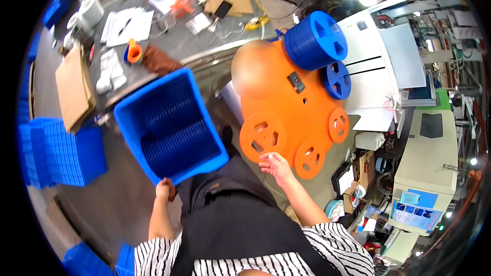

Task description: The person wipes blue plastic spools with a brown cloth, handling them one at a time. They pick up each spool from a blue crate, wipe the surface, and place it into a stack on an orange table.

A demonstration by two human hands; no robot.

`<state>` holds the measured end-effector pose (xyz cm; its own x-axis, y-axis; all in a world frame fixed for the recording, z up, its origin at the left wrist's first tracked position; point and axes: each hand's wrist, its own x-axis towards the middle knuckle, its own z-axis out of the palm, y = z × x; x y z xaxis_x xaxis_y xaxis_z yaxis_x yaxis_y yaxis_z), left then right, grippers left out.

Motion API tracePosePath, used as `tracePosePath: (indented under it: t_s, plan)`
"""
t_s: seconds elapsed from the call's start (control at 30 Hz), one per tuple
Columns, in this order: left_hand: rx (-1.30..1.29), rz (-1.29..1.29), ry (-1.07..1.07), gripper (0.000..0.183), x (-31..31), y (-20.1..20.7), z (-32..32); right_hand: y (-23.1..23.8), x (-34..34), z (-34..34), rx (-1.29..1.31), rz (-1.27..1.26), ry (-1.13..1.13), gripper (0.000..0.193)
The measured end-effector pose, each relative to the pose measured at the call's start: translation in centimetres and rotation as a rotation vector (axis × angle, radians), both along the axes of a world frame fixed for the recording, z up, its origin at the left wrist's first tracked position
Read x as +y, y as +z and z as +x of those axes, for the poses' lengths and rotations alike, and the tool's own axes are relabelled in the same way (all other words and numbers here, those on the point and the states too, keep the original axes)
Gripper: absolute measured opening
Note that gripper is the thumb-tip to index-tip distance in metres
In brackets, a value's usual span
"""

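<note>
A blue plastic bin (123, 115) stands in front of me to the left, holding two rows of dark blue ribbed discs (176, 145) packed on edge. My left hand (164, 190) is closed at the bin's near left corner, its fingers against the rim. My right hand (279, 168) hovers with fingers loosely apart and nothing in them, close to an orange slotted disc (262, 138) at the edge of an orange turntable (286, 115). Another orange slotted disc (309, 160) lies just right of that hand. A tall stack of blue reels (314, 41) rises at the turntable's far side.
A low blue reel (336, 80) and a small orange disc (338, 125) sit along the turntable's right edge. Behind runs a grey workbench (179, 41) with papers, cardboard and a phone (222, 9). Stacked blue crates (66, 151) stand left; a beige machine (427, 153) stands right.
</note>
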<state>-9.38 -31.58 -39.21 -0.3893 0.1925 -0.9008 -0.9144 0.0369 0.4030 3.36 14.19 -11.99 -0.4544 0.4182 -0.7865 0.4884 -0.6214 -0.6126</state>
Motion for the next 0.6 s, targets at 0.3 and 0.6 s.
tracePosePath:
  t_s: [0.3,0.6]
  plan:
    - [0.186,-0.77,-1.018,0.03,16.6,9.9,-0.3,-6.5,28.6,-13.3,0.106,0.471,0.047,0.018]
    - [0.252,-1.099,-1.282,0.03,24.2,13.3,4.3,-5.8,56.6,-33.3,-0.375,1.496,0.308,0.073]
